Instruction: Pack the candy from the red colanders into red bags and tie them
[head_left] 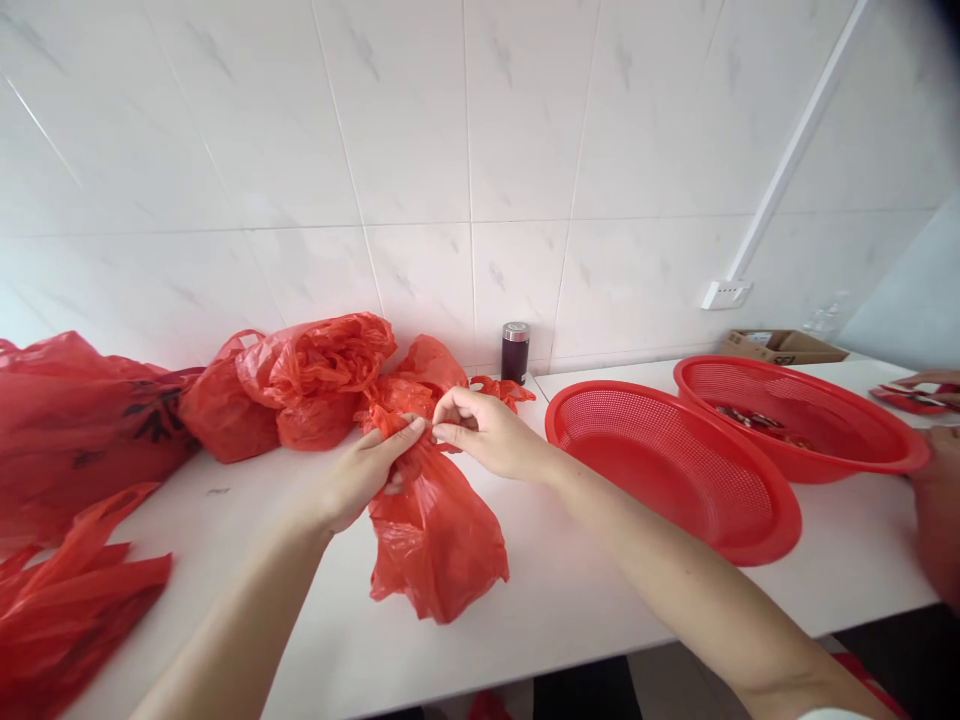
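Observation:
A thin red plastic bag point(442, 535) hangs gathered above the white table in front of me, its lower part loose and crumpled. My left hand point(375, 470) is closed around its bunched neck, with the thumb pressed on top. Close by on the right, my right hand point(480, 425) is closed in a pinch, thumb against fingertips, beside the neck. Whatever lies between those fingertips is too small to make out. What the bag holds, if anything, cannot be seen.
Filled red bags point(315, 370) line the wall, and more red bags point(75, 440) lie at left. A dark bottle point(515, 355) stands behind my hands. To the right are two red baskets point(675, 470), a cardboard box point(784, 347) and another person's hand point(941, 450).

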